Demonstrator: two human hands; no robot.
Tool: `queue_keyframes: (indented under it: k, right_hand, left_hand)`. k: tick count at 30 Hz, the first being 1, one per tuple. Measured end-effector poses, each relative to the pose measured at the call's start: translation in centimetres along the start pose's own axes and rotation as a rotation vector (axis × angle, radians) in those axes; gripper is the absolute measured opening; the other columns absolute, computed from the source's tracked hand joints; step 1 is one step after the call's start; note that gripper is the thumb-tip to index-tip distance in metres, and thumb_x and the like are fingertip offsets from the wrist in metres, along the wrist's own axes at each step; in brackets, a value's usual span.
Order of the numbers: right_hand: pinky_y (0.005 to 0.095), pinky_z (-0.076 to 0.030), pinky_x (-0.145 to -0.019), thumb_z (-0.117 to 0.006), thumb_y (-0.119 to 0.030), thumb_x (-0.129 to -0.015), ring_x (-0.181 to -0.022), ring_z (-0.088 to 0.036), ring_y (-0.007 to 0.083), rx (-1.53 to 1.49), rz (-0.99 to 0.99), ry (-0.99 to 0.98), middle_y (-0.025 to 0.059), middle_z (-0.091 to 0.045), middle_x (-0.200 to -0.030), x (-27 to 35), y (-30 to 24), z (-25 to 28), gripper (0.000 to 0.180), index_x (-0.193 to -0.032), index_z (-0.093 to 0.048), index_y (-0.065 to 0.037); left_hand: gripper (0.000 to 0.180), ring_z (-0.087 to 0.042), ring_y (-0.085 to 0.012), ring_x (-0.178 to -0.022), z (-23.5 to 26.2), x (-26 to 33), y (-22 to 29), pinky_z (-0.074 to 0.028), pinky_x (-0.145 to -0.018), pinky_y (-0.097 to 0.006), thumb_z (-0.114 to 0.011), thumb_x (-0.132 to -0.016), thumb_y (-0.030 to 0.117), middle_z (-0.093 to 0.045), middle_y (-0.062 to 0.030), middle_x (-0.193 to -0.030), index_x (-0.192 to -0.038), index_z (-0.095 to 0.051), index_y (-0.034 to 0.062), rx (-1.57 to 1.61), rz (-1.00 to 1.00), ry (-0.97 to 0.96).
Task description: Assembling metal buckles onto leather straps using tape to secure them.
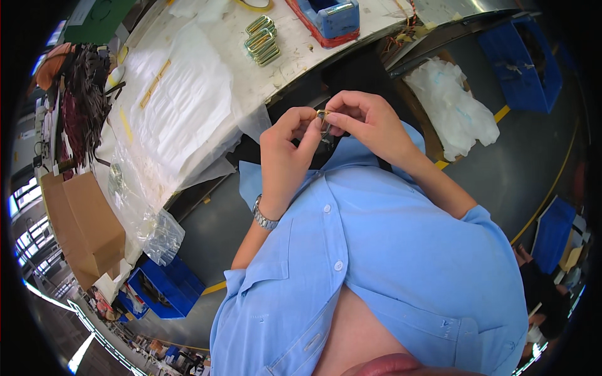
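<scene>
In front of my chest, close to the table's near edge, both hands meet at a small gold-coloured metal piece (323,114). My left hand (287,139) pinches it from one side between thumb and fingers. From the other side my right hand (369,125) is closed on it too, thumb against forefinger. A thin, shiny loop hangs just below the fingertips; its exact shape is too small to make out. Several gold rectangular metal buckles (262,41) lie in a stack on the white table (285,66), beyond my hands.
A blue tape dispenser (335,20) stands at the table's edge. White sheets (188,94) and clear plastic (160,235) cover the left side. Dark strips (84,94) hang far left, above a cardboard box (84,219). At right are a white plastic bag (448,103) and a blue bin (527,69).
</scene>
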State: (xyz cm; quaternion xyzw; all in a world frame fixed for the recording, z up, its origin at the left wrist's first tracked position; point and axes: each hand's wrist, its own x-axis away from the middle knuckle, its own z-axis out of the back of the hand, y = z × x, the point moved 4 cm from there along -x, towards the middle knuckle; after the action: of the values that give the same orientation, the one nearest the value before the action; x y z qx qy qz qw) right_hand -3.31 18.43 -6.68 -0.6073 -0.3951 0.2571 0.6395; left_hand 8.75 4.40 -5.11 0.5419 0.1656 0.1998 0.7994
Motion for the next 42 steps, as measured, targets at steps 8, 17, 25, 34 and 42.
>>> queue_keyframes:
  k: [8, 17, 25, 34, 42]
  right_hand:
    - [0.0249, -0.059, -0.08, -0.07, -0.006, -0.104, -0.087, -0.072, 0.0092, -0.126, 0.049, -0.005, 0.0043, -0.077, -0.099, 0.4, -0.4, -0.2, 0.014, -0.116, -0.073, 0.002]
    - [0.0265, -0.06, -0.085, -0.066, -0.001, -0.107, -0.093, -0.071, 0.0105, -0.306, -0.017, -0.187, 0.0059, -0.074, -0.104, -0.3, 0.7, 0.2, 0.012, -0.118, -0.067, 0.002]
    - [0.0257, -0.058, -0.081, -0.068, -0.002, -0.105, -0.088, -0.07, 0.0094, -0.119, 0.006, -0.097, 0.0038, -0.073, -0.099, -0.3, -0.3, -1.0, 0.008, -0.113, -0.067, 0.001]
    - [0.0281, -0.061, -0.079, -0.069, -0.006, -0.106, -0.086, -0.075, 0.0139, -0.321, -0.065, -0.156, 0.0068, -0.076, -0.099, -0.6, -0.1, -1.1, 0.011, -0.115, -0.068, 0.0]
    - [0.0349, -0.066, -0.083, -0.07, -0.007, -0.104, -0.085, -0.075, 0.0137, -0.502, -0.211, -0.232, 0.0065, -0.075, -0.103, 0.8, 0.6, -2.8, 0.015, -0.117, -0.068, -0.002]
  left_hand:
    - [0.018, -0.068, -0.0076, -0.088, 0.7, -1.2, -1.6, -0.055, -0.083, -0.023, -0.071, -0.108, 0.013, -0.074, -0.0025, -0.095, -0.11, -0.076, -0.0038, 0.521, 0.272, -0.25]
    - [0.015, -0.067, -0.0089, -0.084, 1.5, -0.9, -2.2, -0.055, -0.081, -0.026, -0.072, -0.107, 0.013, -0.073, -0.002, -0.093, -0.106, -0.072, -0.0013, 0.662, 0.381, -0.44]
    - [0.014, -0.066, -0.007, -0.084, 1.4, -0.1, -0.9, -0.054, -0.078, -0.023, -0.071, -0.107, 0.012, -0.072, -0.001, -0.092, -0.106, -0.072, -0.0011, 0.541, 0.301, -0.238]
    - [0.009, -0.067, -0.0079, -0.084, 0.8, 0.9, -0.5, -0.055, -0.079, -0.025, -0.072, -0.103, 0.002, -0.073, -0.0018, -0.097, -0.111, -0.073, -0.0018, 0.675, 0.198, -0.188]
    - [0.018, -0.068, -0.0173, -0.083, 2.4, 2.5, 1.8, -0.055, -0.076, -0.03, -0.075, -0.086, -0.009, -0.071, -0.0083, -0.094, -0.102, -0.07, -0.0008, -0.002, -0.317, 0.056]
